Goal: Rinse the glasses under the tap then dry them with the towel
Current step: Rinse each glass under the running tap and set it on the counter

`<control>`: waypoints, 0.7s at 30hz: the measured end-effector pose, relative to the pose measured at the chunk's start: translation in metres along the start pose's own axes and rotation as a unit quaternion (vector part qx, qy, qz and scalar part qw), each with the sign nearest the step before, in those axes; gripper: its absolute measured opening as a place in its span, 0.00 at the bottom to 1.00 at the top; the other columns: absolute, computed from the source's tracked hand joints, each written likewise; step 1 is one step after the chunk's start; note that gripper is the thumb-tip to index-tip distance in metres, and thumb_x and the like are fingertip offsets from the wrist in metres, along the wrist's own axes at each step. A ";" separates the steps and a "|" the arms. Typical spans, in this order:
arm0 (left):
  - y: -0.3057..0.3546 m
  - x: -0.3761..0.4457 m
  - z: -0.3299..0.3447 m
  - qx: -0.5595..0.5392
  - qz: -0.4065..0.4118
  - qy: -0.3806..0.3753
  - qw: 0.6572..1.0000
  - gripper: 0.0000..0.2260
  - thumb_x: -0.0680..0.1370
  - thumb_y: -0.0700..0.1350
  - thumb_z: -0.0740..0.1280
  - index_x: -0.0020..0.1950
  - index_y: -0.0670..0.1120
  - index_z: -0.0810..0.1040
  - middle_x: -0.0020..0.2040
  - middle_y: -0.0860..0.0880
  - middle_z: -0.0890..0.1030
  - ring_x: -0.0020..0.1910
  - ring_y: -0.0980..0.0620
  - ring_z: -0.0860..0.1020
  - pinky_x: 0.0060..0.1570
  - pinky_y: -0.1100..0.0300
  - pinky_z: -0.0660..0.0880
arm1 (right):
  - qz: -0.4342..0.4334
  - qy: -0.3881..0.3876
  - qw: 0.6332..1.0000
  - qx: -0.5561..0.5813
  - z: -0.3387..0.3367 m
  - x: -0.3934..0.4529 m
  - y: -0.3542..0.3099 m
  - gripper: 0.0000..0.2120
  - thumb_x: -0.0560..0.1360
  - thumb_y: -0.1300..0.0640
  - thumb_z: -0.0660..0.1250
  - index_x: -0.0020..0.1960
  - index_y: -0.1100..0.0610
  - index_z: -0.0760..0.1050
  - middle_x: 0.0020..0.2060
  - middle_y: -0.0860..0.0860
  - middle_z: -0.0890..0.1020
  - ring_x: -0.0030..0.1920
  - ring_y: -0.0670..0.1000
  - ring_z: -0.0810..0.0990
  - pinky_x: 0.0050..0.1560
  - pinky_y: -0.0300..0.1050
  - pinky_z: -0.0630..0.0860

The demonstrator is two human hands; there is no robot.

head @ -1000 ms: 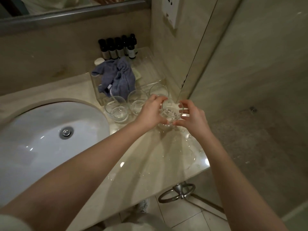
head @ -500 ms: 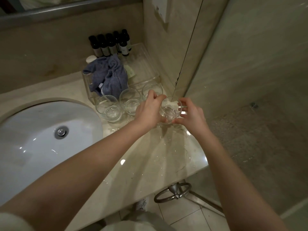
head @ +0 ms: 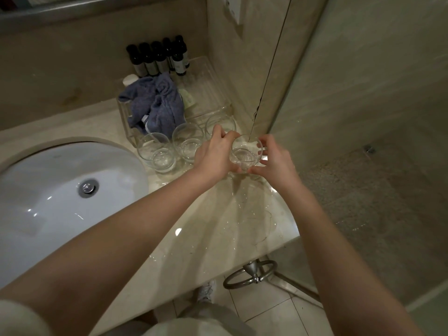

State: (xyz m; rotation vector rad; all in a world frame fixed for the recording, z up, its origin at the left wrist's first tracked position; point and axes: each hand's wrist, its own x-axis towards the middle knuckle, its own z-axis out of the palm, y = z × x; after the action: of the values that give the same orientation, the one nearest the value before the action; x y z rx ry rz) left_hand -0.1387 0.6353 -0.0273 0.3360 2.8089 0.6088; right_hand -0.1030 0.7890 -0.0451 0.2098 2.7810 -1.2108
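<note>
both hands, left hand (head: 214, 152) and right hand (head: 274, 158), curl fingers round one glass (head: 246, 154) mid-frame (steadying it, likely for setting down).

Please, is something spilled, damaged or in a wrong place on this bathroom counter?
Yes. Water lies in thin trails and drops on the counter in front of the glass that both hands hold. The blue towel lies crumpled, not folded, in the clear tray. A dark jagged crack shows at the wall corner.
</note>
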 end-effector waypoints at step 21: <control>-0.149 -0.103 -0.124 0.089 -0.052 -0.069 0.992 0.29 0.66 0.57 0.78 0.65 0.54 0.74 0.60 0.52 0.78 0.57 0.47 0.77 0.43 0.58 0.69 | -0.197 -0.153 0.896 -0.368 0.073 -0.020 -0.181 0.32 0.68 0.53 0.77 0.69 0.55 0.70 0.61 0.56 0.75 0.62 0.59 0.73 0.57 0.52 0.74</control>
State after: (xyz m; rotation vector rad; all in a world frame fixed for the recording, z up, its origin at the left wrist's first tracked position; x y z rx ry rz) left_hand -0.1024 0.4285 0.0376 0.2529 2.7317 0.3011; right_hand -0.1104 0.6122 0.0387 -0.5729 2.8157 -0.1194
